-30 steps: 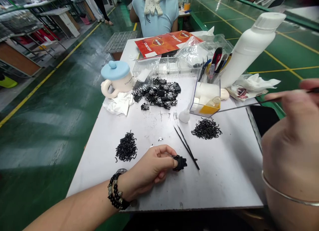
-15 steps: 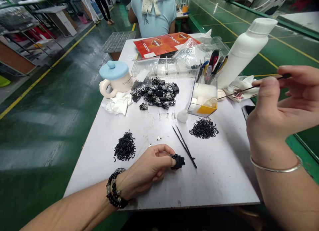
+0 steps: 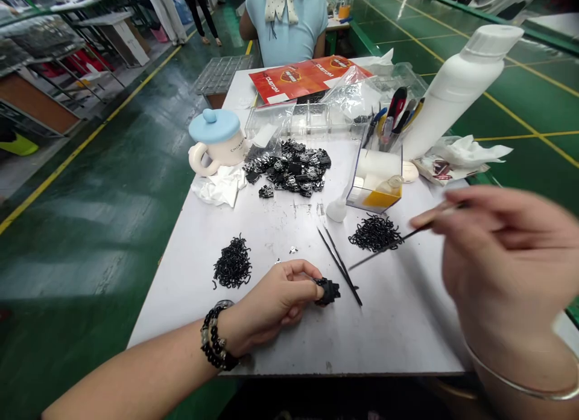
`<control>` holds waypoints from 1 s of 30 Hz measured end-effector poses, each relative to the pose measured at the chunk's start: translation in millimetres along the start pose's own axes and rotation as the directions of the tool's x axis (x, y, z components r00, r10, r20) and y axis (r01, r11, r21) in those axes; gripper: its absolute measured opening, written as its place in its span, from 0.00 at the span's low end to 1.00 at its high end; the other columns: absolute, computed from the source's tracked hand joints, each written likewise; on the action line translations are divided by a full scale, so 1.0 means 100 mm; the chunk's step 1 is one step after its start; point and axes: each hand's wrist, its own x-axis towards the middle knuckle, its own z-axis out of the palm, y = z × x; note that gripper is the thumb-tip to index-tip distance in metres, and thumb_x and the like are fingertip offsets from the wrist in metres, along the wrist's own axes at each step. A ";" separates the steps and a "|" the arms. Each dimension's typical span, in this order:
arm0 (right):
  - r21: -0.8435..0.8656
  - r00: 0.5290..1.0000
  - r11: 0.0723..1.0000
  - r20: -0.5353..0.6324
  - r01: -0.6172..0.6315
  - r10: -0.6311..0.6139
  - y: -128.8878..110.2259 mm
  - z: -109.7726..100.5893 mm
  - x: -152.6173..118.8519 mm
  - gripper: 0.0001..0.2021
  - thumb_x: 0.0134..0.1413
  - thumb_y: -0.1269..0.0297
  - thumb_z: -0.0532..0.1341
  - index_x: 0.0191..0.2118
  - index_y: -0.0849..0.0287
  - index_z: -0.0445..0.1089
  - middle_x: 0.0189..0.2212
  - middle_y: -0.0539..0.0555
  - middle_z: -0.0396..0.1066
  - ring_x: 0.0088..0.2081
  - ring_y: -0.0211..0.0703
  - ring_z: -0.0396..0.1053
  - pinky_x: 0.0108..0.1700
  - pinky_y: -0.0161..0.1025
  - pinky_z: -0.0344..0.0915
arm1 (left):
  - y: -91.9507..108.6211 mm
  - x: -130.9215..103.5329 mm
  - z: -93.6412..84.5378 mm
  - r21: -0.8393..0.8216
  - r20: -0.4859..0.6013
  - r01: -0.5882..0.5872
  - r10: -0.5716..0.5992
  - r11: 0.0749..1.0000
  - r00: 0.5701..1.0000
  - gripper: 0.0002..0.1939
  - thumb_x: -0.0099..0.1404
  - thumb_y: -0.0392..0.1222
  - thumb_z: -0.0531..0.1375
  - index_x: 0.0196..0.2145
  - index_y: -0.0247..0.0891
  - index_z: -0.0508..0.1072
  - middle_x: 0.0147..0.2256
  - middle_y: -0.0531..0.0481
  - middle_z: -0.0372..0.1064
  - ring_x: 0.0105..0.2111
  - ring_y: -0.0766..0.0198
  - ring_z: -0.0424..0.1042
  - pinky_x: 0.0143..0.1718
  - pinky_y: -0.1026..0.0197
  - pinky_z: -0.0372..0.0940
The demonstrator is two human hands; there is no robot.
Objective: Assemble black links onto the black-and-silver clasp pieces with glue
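Observation:
My left hand [image 3: 289, 290] rests on the white table [image 3: 280, 347], pinching a small black plastic part [image 3: 329, 292] between thumb and fingertips. My right hand [image 3: 502, 251], blurred by motion, is closed around a thin dark rod [image 3: 384, 248]. The rod slants down to the left, its tip above a pair of black tweezers [image 3: 340, 266] lying just right of the black part. Small black curved pieces form a right pile [image 3: 375, 233], beneath the rod, and a left pile [image 3: 232, 262]. Behind lies a heap of black and metal parts [image 3: 294, 169].
A clear box [image 3: 375, 194] holds tools and a small jar, with a white squeeze bottle [image 3: 336, 210] beside it. A tall white bottle [image 3: 461, 94] leans at right. A lidded mug [image 3: 217, 139] stands at back left. Another person [image 3: 286, 31] sits beyond the table.
My right hand has swung down and toward me, bringing the rod's tip out of the box and over the table near the tweezers. My left hand keeps its hold on the black part.

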 end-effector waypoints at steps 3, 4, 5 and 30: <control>0.130 0.970 0.982 0.220 -0.138 0.107 -0.07 0.11 -0.21 0.12 0.46 0.74 0.67 0.38 0.54 0.74 0.28 0.49 0.72 0.27 0.41 0.72 0.32 0.42 0.69 | 0.00 0.01 0.00 0.024 -0.008 -0.006 0.006 1.000 1.000 0.11 0.48 0.32 0.58 0.32 0.37 0.64 0.12 0.63 0.54 0.10 0.78 0.43 0.11 0.72 0.38; 0.115 0.954 0.980 0.274 -0.160 0.123 -0.08 0.13 -0.24 0.12 0.46 0.74 0.67 0.39 0.53 0.74 0.29 0.50 0.73 0.27 0.42 0.72 0.32 0.43 0.69 | 0.01 0.00 0.01 0.033 -0.010 -0.004 0.004 0.999 1.000 0.10 0.48 0.32 0.58 0.32 0.37 0.64 0.12 0.63 0.54 0.10 0.78 0.43 0.11 0.72 0.38; 0.100 0.948 0.983 0.296 -0.156 0.120 -0.08 0.14 -0.26 0.12 0.47 0.74 0.67 0.39 0.52 0.74 0.30 0.50 0.73 0.27 0.42 0.72 0.32 0.44 0.69 | 0.01 0.00 0.01 0.039 -0.013 -0.002 0.002 0.999 1.000 0.10 0.48 0.32 0.57 0.32 0.37 0.63 0.12 0.64 0.53 0.10 0.78 0.43 0.11 0.72 0.38; 0.059 0.930 0.996 0.365 -0.065 0.039 -0.10 0.14 -0.27 0.11 0.49 0.76 0.65 0.39 0.54 0.72 0.29 0.51 0.73 0.30 0.43 0.69 0.36 0.47 0.62 | 0.01 -0.01 0.01 0.038 -0.006 -0.005 0.005 0.999 1.000 0.10 0.50 0.33 0.58 0.32 0.37 0.63 0.11 0.64 0.54 0.10 0.77 0.42 0.11 0.71 0.39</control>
